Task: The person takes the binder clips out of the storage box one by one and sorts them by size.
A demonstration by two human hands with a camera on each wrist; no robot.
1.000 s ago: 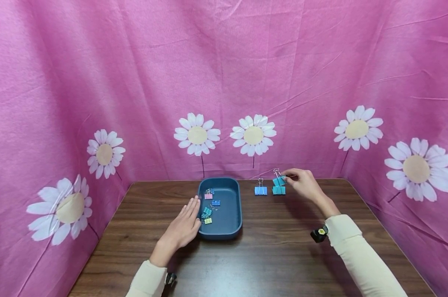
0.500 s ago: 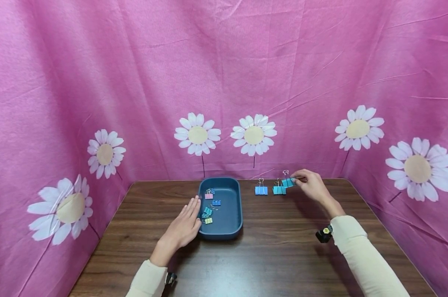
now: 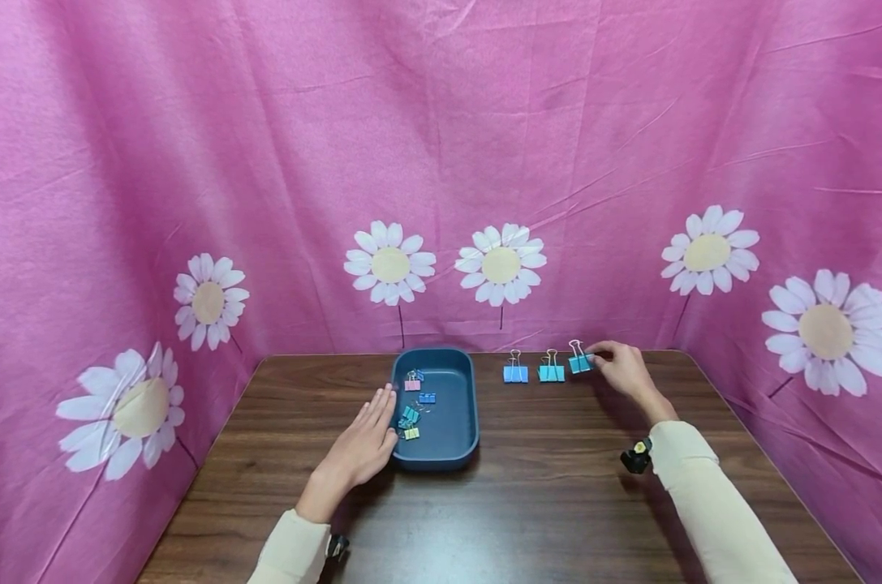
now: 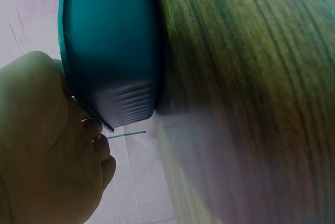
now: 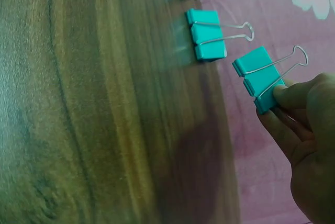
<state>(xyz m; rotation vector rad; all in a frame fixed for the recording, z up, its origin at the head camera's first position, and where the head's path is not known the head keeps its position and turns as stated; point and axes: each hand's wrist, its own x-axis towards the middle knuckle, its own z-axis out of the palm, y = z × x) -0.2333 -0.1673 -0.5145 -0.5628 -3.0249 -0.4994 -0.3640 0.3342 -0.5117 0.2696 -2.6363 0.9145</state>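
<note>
My right hand (image 3: 623,371) pinches a teal binder clip (image 3: 580,363) between thumb and fingers at its right end. The held clip is slightly tilted, and in the right wrist view a gap shows between it and a second teal binder clip (image 5: 207,34). Left of that one stands a blue binder clip (image 3: 516,374), its wire handle up. My left hand (image 3: 360,442) lies with extended fingers against the left rim of a dark blue tray (image 3: 455,464). Whether the held clip touches the table cannot be told.
Smaller clips lie along the tray's left side: pink (image 3: 412,385), blue (image 3: 428,398), teal (image 3: 410,415) and yellow (image 3: 411,434). A brown wooden table (image 3: 557,503) carries everything. Close behind its back edge hangs a pink curtain (image 3: 441,162) with daisies.
My right hand has carried the teal binder clip rightward, from above the second teal clip to that clip's right side, and brought it more upright. My left hand stays at the tray.
</note>
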